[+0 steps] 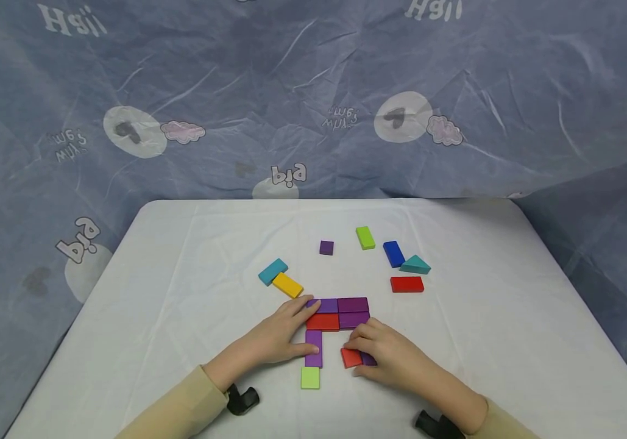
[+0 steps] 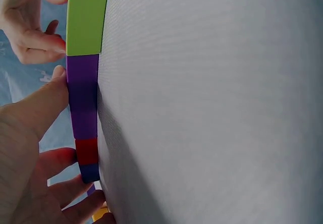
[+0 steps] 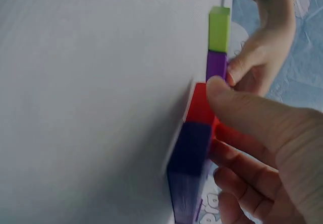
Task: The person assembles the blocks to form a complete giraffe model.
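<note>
Head view: your right hand (image 1: 392, 353) pinches the red block (image 1: 350, 358), navy block (image 1: 368, 359) alongside; keep both square. Left of that grip, your outspread left hand (image 1: 280, 332) touches a purple block (image 1: 313, 360).

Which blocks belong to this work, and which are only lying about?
Apparently in use:
grouped purple rectangles; red rectangle among them; lime square;
red block in right hand; indigo block beside it

Apparently lying about:
small purple square;
lime rectangle; blue rectangle; yellow rectangle; turquoise rectangle; separate red rectangle;
teal triangle
</note>
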Action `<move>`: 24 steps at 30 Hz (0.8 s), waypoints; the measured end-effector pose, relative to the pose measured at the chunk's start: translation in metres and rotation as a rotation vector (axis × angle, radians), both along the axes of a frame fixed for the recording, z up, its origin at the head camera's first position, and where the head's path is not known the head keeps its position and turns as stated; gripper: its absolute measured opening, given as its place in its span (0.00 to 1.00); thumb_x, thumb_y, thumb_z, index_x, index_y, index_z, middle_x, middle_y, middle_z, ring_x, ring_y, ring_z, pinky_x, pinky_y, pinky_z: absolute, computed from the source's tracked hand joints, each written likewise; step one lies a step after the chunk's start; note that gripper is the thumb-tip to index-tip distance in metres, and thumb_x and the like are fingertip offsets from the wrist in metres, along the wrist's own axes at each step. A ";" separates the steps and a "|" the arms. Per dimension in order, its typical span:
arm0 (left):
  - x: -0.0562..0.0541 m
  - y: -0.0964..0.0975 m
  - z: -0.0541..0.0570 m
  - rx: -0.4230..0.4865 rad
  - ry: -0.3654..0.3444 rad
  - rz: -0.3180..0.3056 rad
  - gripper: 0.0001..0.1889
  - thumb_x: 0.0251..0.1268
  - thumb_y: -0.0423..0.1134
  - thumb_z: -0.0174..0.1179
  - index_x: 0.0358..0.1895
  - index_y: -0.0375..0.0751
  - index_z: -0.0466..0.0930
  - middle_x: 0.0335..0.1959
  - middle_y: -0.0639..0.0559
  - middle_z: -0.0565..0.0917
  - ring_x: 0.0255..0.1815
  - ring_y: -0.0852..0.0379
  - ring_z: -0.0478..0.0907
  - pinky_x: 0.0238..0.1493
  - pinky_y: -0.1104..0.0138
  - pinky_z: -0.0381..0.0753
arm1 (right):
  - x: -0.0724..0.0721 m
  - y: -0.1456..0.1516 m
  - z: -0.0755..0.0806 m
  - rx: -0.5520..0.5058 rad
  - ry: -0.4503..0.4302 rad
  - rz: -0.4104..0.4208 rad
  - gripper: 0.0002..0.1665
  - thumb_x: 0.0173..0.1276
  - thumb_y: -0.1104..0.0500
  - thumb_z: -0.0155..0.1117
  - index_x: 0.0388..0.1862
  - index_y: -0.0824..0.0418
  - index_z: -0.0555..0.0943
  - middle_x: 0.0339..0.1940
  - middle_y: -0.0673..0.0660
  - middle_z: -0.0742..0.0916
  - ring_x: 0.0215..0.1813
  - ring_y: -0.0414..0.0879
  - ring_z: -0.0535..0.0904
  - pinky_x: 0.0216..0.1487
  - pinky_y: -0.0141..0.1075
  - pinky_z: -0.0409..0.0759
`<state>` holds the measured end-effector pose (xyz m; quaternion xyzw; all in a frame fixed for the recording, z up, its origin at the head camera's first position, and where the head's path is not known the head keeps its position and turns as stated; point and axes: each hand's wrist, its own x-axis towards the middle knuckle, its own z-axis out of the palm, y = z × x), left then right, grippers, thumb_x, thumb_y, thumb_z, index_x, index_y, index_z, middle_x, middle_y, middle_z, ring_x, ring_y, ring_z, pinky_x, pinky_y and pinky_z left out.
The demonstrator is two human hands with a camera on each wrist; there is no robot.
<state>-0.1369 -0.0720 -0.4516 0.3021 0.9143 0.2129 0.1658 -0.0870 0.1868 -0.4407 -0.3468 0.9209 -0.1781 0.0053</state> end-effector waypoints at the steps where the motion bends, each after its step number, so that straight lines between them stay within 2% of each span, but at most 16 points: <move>1: 0.000 0.000 0.000 0.002 -0.002 0.001 0.44 0.62 0.59 0.64 0.78 0.49 0.56 0.79 0.48 0.56 0.79 0.45 0.54 0.70 0.51 0.69 | 0.000 -0.002 -0.001 0.004 0.010 0.011 0.21 0.53 0.50 0.79 0.46 0.53 0.87 0.42 0.44 0.85 0.47 0.39 0.75 0.48 0.31 0.81; 4: 0.000 0.000 -0.001 0.007 -0.003 0.001 0.44 0.62 0.59 0.64 0.78 0.49 0.56 0.79 0.48 0.56 0.79 0.45 0.54 0.70 0.51 0.69 | -0.001 -0.005 -0.004 0.000 0.060 0.035 0.20 0.52 0.51 0.80 0.44 0.54 0.87 0.40 0.45 0.85 0.44 0.39 0.74 0.45 0.29 0.80; 8: 0.001 0.000 -0.001 0.007 -0.002 0.001 0.44 0.62 0.59 0.64 0.78 0.49 0.56 0.79 0.47 0.56 0.79 0.45 0.55 0.70 0.51 0.69 | 0.002 -0.004 -0.004 -0.057 0.100 0.040 0.20 0.50 0.51 0.80 0.43 0.53 0.88 0.38 0.43 0.85 0.43 0.37 0.74 0.44 0.27 0.78; 11: 0.001 0.001 -0.002 0.003 -0.005 -0.002 0.44 0.62 0.59 0.63 0.78 0.49 0.56 0.79 0.48 0.56 0.79 0.45 0.54 0.71 0.50 0.68 | 0.008 0.001 -0.001 -0.096 0.072 0.036 0.19 0.51 0.51 0.80 0.42 0.51 0.87 0.39 0.41 0.84 0.44 0.36 0.74 0.44 0.27 0.79; 16: 0.000 0.001 -0.003 -0.001 -0.003 -0.015 0.44 0.62 0.60 0.63 0.78 0.49 0.55 0.80 0.48 0.55 0.79 0.45 0.54 0.72 0.50 0.67 | 0.023 0.016 0.005 -0.096 -0.026 0.010 0.17 0.53 0.53 0.79 0.43 0.50 0.86 0.39 0.39 0.80 0.45 0.35 0.74 0.45 0.28 0.80; 18: -0.001 0.001 -0.003 0.002 -0.001 -0.017 0.44 0.62 0.59 0.63 0.78 0.49 0.55 0.80 0.47 0.55 0.79 0.45 0.54 0.72 0.50 0.67 | 0.028 0.023 0.004 -0.103 -0.026 0.017 0.18 0.52 0.54 0.79 0.42 0.50 0.86 0.39 0.39 0.78 0.44 0.34 0.73 0.44 0.25 0.80; 22: -0.002 0.000 -0.003 0.015 -0.010 -0.014 0.44 0.63 0.58 0.63 0.78 0.49 0.55 0.80 0.47 0.55 0.79 0.45 0.54 0.72 0.51 0.67 | 0.032 0.031 -0.001 -0.131 0.029 0.048 0.20 0.47 0.56 0.82 0.40 0.53 0.86 0.37 0.41 0.76 0.42 0.33 0.72 0.41 0.21 0.76; 24: -0.002 -0.001 -0.004 0.017 -0.009 -0.015 0.44 0.63 0.58 0.63 0.78 0.49 0.55 0.80 0.47 0.55 0.79 0.45 0.53 0.72 0.51 0.67 | 0.033 0.033 -0.003 -0.118 0.026 0.037 0.21 0.46 0.55 0.83 0.41 0.53 0.86 0.37 0.41 0.76 0.42 0.33 0.72 0.41 0.20 0.76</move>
